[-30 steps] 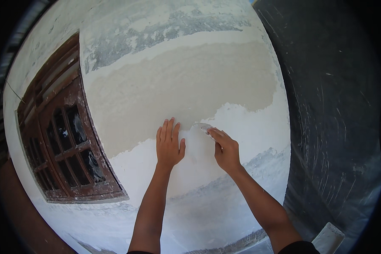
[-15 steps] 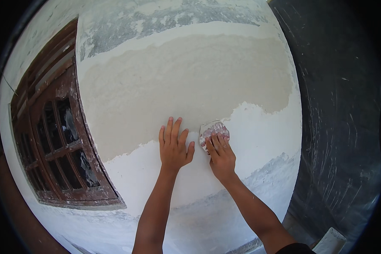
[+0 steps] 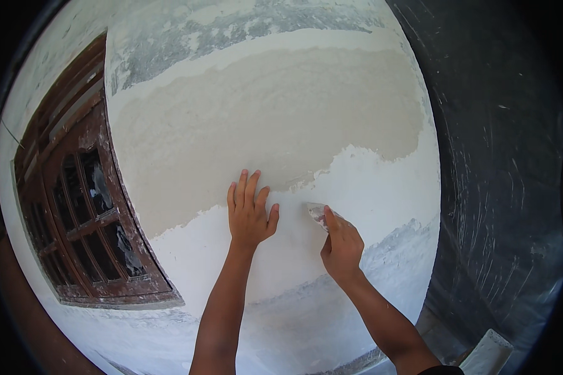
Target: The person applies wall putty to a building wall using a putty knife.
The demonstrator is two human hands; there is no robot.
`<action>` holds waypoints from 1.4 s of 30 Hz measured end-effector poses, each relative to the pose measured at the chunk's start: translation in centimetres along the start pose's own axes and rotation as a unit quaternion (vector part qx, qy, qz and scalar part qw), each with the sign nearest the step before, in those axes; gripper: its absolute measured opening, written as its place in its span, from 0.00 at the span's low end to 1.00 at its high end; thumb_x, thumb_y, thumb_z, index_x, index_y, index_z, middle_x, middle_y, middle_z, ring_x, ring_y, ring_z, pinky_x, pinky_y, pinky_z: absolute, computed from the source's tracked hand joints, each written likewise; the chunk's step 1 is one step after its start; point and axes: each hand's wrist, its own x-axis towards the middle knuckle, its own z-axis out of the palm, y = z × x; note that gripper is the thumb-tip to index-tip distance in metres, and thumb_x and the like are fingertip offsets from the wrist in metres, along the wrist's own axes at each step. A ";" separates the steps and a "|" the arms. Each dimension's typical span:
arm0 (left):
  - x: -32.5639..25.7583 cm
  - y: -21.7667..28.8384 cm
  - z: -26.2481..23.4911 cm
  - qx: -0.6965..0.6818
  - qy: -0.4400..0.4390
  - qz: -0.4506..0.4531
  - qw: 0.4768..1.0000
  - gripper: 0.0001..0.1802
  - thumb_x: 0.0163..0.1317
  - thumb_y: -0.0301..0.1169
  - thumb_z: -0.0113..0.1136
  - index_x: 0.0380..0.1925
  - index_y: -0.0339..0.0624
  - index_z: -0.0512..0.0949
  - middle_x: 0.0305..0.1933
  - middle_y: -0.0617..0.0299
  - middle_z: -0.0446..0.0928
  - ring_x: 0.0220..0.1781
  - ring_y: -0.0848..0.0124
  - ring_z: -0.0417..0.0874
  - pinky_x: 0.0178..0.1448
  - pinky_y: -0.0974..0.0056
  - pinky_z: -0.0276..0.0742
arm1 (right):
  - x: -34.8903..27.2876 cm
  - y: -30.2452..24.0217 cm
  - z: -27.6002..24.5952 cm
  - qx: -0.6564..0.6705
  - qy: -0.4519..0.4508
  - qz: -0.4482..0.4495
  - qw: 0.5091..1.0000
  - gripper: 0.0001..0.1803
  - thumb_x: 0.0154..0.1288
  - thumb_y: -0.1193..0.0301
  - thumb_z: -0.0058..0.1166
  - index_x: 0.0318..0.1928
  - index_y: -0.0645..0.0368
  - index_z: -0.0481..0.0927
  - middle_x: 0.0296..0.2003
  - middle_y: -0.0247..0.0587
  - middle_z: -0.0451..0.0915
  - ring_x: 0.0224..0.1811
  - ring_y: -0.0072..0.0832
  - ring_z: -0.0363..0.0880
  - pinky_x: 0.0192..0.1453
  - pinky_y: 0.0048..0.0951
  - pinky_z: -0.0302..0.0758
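Note:
In front of me is a wall with a beige patch above a smooth white band of putty. My left hand lies against it with fingers spread, the tips on the beige part and the palm over the white. To its right, my right hand grips a small flat scraper, smeared white with reddish blotches. The scraper is turned partly edge-on over the white band, and my fingers cover much of it. Whether it touches the wall I cannot tell.
A brown wooden window with dark panes is set into the wall at left. On the right hangs a dark sheet with white streaks. A pale board-like piece stands at the lower right.
The scraper has gone from lying flat to tilted partly edge-on, and my right hand has turned and shifted slightly down and right. More white now shows near the beige edge between my hands.

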 end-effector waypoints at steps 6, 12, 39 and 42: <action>1.3 0.0 0.2 -0.022 0.010 -0.020 1.000 0.21 0.64 0.38 0.54 0.54 0.42 0.68 0.68 0.45 0.65 0.74 0.44 0.61 0.71 0.38 0.52 | 8.2 -0.6 0.1 0.126 0.056 0.151 0.979 0.31 0.57 0.86 0.52 0.63 0.54 0.77 0.37 0.47 0.73 0.37 0.40 0.78 0.41 0.37 0.77; 0.8 0.2 0.7 -0.028 0.032 -0.019 0.999 0.22 0.64 0.39 0.54 0.56 0.44 0.66 0.68 0.46 0.66 0.73 0.44 0.62 0.70 0.39 0.53 | 10.5 -0.2 2.9 0.091 -0.015 0.127 0.988 0.25 0.56 0.78 0.60 0.56 0.50 0.83 0.36 0.46 0.72 0.36 0.40 0.76 0.37 0.35 0.75; 0.6 0.0 0.8 -0.033 0.069 -0.035 0.996 0.22 0.66 0.41 0.52 0.54 0.42 0.65 0.64 0.43 0.69 0.70 0.43 0.65 0.68 0.42 0.55 | 11.4 -2.1 2.5 0.144 0.046 0.132 0.980 0.27 0.55 0.79 0.61 0.58 0.53 0.82 0.37 0.42 0.73 0.37 0.37 0.77 0.38 0.35 0.72; 0.4 -0.1 0.5 -0.033 0.068 -0.034 0.997 0.22 0.67 0.41 0.51 0.55 0.41 0.65 0.64 0.43 0.69 0.70 0.43 0.65 0.68 0.42 0.55 | 12.0 -0.1 3.4 -0.025 0.065 0.133 0.989 0.26 0.55 0.78 0.61 0.57 0.51 0.82 0.37 0.42 0.73 0.36 0.35 0.75 0.37 0.34 0.68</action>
